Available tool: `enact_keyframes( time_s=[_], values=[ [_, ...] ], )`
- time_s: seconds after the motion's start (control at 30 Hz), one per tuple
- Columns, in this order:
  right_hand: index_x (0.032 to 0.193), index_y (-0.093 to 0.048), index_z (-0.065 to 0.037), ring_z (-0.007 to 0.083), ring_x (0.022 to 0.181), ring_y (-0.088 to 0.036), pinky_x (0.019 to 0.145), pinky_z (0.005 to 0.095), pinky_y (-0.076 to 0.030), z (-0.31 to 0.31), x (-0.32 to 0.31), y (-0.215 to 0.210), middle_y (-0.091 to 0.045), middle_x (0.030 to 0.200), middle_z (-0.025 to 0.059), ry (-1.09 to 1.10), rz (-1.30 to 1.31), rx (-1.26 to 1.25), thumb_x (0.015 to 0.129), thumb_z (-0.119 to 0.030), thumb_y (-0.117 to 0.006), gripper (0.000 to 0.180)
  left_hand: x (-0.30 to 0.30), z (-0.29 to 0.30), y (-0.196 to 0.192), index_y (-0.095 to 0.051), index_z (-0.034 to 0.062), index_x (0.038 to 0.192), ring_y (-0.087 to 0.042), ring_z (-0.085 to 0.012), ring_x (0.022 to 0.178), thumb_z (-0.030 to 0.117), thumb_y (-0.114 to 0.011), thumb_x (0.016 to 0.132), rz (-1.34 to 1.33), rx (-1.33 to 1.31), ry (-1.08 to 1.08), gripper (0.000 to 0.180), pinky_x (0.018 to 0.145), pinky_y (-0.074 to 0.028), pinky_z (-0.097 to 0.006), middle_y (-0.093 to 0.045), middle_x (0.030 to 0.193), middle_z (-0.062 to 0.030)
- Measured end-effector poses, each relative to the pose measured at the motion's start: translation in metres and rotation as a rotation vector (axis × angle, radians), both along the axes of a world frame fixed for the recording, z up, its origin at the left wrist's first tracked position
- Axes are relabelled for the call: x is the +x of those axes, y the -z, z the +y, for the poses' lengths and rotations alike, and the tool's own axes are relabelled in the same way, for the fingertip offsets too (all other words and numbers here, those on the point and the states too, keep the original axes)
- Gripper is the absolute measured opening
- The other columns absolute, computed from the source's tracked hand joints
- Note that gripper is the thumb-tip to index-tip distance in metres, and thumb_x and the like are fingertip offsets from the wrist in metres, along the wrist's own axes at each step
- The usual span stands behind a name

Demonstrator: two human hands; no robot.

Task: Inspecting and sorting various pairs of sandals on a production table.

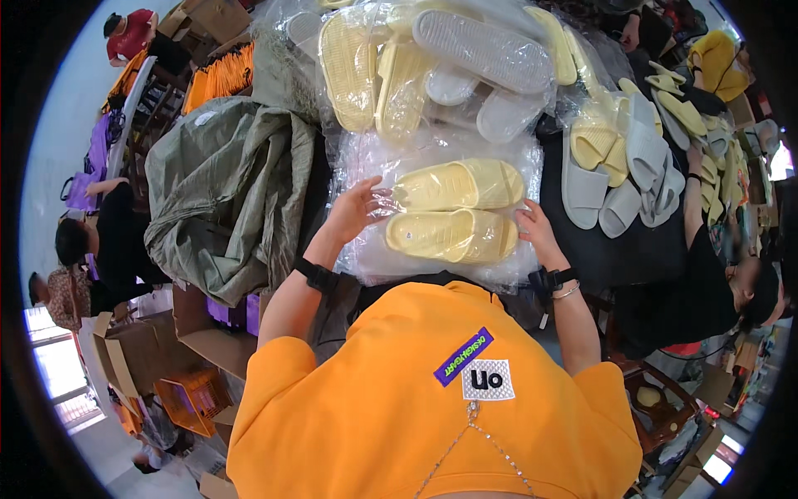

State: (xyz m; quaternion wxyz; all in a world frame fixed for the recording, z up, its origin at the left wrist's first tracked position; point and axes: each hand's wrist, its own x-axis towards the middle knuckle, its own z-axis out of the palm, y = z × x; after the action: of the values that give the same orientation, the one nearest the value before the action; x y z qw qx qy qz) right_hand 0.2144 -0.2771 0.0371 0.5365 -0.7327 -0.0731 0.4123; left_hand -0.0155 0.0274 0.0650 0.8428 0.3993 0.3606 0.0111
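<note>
A pair of pale yellow slippers [457, 185] lies side by side in front of me. They look covered by clear plastic and rest on a pile of clear plastic bags [353, 249]. My left hand [357, 208] is at their left ends, fingers apart and reaching toward the plastic. At the right ends is my right hand [536, 229], its fingers spread beside the slippers' edge. Whether either hand touches the plastic is hard to make out. Just beyond, bagged yellow slippers [347, 71] and a bagged grey slipper [482, 51] are heaped up.
Loose grey slippers [582, 187] and yellow ones sit on the black surface [582, 258] at right, near a co-worker in black [690, 291]. A grey-green sack [220, 191] is bunched at left. Cardboard boxes [145, 353] and an orange crate [187, 403] stand lower left.
</note>
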Motion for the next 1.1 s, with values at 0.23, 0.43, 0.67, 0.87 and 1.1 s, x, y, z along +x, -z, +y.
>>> enact_keyframes(
  time_s=[0.23,0.43,0.67,0.87,1.1],
  values=[
    [0.133,-0.033,-0.008,0.0141,0.094,-0.051,0.075,0.0286,-0.042,0.007,-0.006,0.001,-0.053,0.112,0.0085,-0.036,0.006,-0.037,0.085,-0.024,-0.057,0.056,-0.016,-0.013,0.004,-0.034,0.0004,0.131,-0.058,-0.0284,0.099,0.006,-0.041,0.081,-0.305,-0.248,0.266,0.051,0.082,-0.048,-0.039,-0.05,0.122,-0.0184],
    [0.131,-0.036,-0.004,0.0144,0.089,-0.054,0.069,0.0293,-0.045,-0.006,-0.007,0.021,-0.056,0.107,0.0092,-0.026,0.002,-0.037,0.085,-0.024,-0.056,0.054,-0.011,-0.015,-0.008,-0.036,-0.0002,0.131,-0.056,-0.0323,0.103,0.026,-0.05,0.084,-0.536,-0.63,-0.067,0.056,0.091,-0.044,-0.044,-0.042,0.13,-0.0221],
    [0.121,-0.046,-0.001,0.0115,0.076,-0.055,0.06,0.0255,-0.044,-0.017,-0.023,0.01,-0.06,0.098,0.0068,-0.136,0.034,-0.232,0.085,-0.023,-0.054,0.043,-0.003,-0.018,0.01,-0.057,0.0013,0.111,-0.058,-0.0237,0.089,0.007,-0.058,0.08,0.015,0.473,0.482,0.032,0.081,-0.046,-0.037,-0.059,0.103,-0.0138],
    [0.121,-0.047,-0.002,0.01,0.075,-0.055,0.058,0.0241,-0.044,-0.011,-0.028,0.02,-0.059,0.099,0.0064,-0.104,0.027,-0.075,0.085,-0.018,-0.054,0.04,0.043,-0.049,0.017,-0.051,0.0068,0.119,-0.045,-0.03,0.11,0.018,-0.061,0.076,-0.379,1.702,0.773,0.045,0.09,-0.037,-0.041,-0.052,0.117,-0.0112],
    [0.135,-0.031,-0.007,0.0104,0.08,-0.055,0.063,0.0221,-0.045,-0.008,-0.043,-0.004,-0.057,0.097,0.0046,-0.142,0.18,0.08,0.085,-0.019,-0.057,0.057,0.058,-0.065,0.034,-0.053,0.0095,0.11,-0.044,-0.0271,0.11,0.017,-0.061,0.073,-0.268,1.69,0.677,0.039,0.088,-0.033,-0.043,-0.052,0.115,-0.0062]
  ],
)
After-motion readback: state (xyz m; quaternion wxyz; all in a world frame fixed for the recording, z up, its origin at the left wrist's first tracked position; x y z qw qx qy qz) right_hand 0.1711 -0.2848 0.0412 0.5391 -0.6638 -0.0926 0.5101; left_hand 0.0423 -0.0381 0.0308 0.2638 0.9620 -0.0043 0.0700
